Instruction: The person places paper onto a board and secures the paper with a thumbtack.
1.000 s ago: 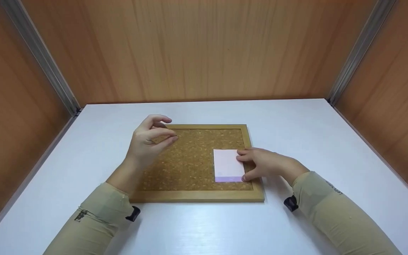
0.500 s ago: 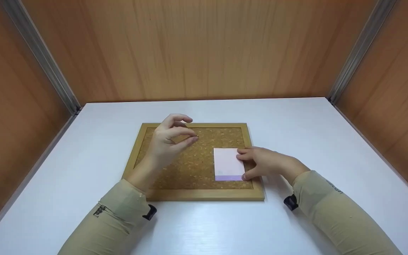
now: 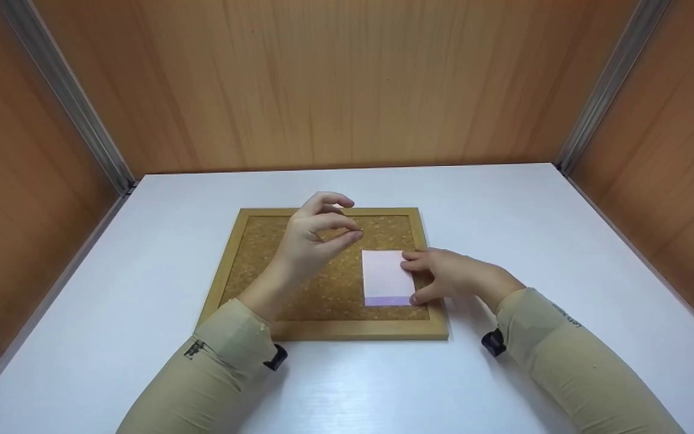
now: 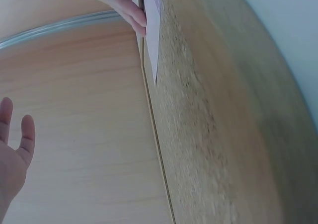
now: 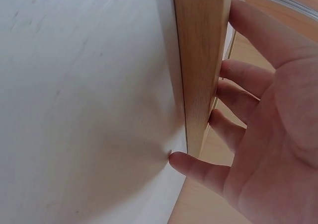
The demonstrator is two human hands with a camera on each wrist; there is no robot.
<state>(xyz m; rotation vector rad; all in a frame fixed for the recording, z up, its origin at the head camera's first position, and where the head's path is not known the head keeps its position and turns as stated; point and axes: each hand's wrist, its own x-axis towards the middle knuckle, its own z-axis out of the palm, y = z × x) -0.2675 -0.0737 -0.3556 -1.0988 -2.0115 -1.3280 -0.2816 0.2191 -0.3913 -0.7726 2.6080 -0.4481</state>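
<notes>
A cork board (image 3: pixel 353 330) with a wooden frame lies flat on the white table. On its right part is a pale pink sheet of paper (image 3: pixel 384 271) with a purple strip along the near edge. My right hand (image 3: pixel 450 272) rests on the sheet's right edge with fingertips and thumb; in the right wrist view its fingers (image 5: pixel 241 77) reach over the board's frame (image 5: pixel 203 45), the little finger lower beside it. Above the board, left of the paper, my left hand (image 3: pixel 317 234) pinches a tiny gold-coloured pin between thumb and index finger, mostly hidden by the fingertips.
Wooden panels (image 3: pixel 347 84) stand behind and at both sides of the white table (image 3: pixel 347 386), with grey metal posts (image 3: pixel 91 120) in the corners. Both forearms wear beige sleeves (image 3: pixel 576 355) with a black piece at each wrist.
My left hand has moved right across the board toward the paper, keeping its pinch. The right hand and the sheet stay where they were.
</notes>
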